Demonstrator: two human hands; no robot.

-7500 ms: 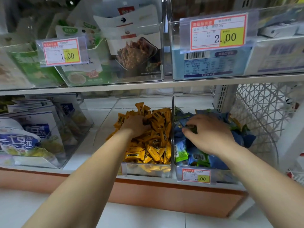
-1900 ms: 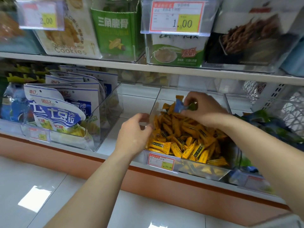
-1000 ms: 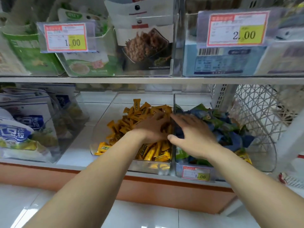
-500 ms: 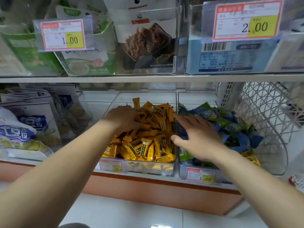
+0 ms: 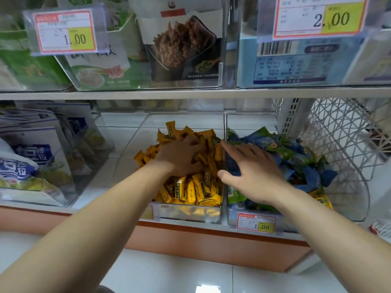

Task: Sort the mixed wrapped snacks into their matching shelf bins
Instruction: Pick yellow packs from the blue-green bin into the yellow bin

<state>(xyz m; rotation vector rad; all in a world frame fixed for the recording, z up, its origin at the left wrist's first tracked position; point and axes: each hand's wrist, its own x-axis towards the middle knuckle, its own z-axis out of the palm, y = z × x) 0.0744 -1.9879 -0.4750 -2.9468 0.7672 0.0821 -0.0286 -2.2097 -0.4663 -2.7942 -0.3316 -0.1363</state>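
While you rake the yellow pile, left hand (image 5: 179, 157): in the last half second it slides from the far left edge of the heap to its middle. It lies palm down, fingers loosely spread on the wrappers, with nothing pinched that shows.
Right hand (image 5: 254, 174): it barely moves. It lies flat on the blue-green pile with fingers straight, index tip and thumb both at the divider (image 5: 225, 123), holding nothing.
Yellow snacks (image 5: 190, 189): heaped in the middle bin (image 5: 190, 213), under your left hand. No blue or green wrapper shows on top now, unlike two seconds ago, when your right hand lifted one out.
Blue-green snacks (image 5: 296, 157): piled in the right bin (image 5: 232, 210), under and beyond your right hand.
Stray: one yellow wrapper (image 5: 321, 199) sits at the near right corner of the right bin, well apart from both hands.
Meaning: the middle bin looks sorted on the surface, and you are probably feeling for buried strays. That yellow wrapper likely goes left next.
Risk: both heaps stand high at the divider, so raking could tip pieces across.
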